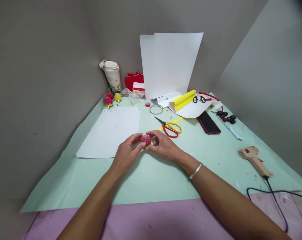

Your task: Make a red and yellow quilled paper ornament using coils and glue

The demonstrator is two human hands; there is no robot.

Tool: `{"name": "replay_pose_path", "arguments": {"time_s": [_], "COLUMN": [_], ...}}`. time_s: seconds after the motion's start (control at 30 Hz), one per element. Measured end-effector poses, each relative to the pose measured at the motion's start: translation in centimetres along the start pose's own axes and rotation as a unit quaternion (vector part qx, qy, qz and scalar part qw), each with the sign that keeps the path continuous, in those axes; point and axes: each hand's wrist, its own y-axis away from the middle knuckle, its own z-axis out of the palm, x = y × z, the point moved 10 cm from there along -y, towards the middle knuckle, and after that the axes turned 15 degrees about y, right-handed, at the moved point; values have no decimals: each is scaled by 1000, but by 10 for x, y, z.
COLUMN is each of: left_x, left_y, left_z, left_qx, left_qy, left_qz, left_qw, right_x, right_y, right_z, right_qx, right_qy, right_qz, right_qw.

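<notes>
A small round red paper coil [145,139] sits between both my hands, just above the pale green sheet [151,176]. My left hand [127,151] pinches its left side with thumb and fingertips. My right hand [163,145], with a silver bangle on the wrist, pinches its right side. Both hands are closed on the coil. Red-and-yellow scissors [171,127] lie just beyond my right hand.
A white sheet [110,131] lies left of my hands. Farther back are a lidded cup [112,76], finished red and yellow coils [110,99], an upright white card [169,63], yellow rolled paper [183,100], small scissors [199,98] and a phone [208,122]. A glue gun [256,160] with cable lies right.
</notes>
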Motion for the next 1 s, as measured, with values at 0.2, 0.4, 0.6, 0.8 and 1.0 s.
{"name": "replay_pose_path", "arguments": {"time_s": [0.2, 0.4, 0.6, 0.8, 1.0], "left_x": [1, 2, -2, 0, 3], "left_y": [2, 4, 1, -2, -1], "left_z": [0, -4, 1, 10, 11], "left_qx": [-1, -2, -18, -13, -1], "left_qy": [5, 16, -23, -49, -41], "left_qz": [-9, -16, 10, 8, 8], "left_qw": [1000, 1000, 1000, 999, 999], "right_x": [-5, -10, -2, -1, -3], "right_y": [1, 1, 0, 0, 0], "right_z": [-6, -9, -6, -4, -3], "right_qx": [22, 28, 12, 10, 7], "right_qy": [-4, -13, -44, -68, -52], "right_qz": [-17, -34, -6, -4, -5], "right_qw": [1000, 999, 999, 998, 999]}}
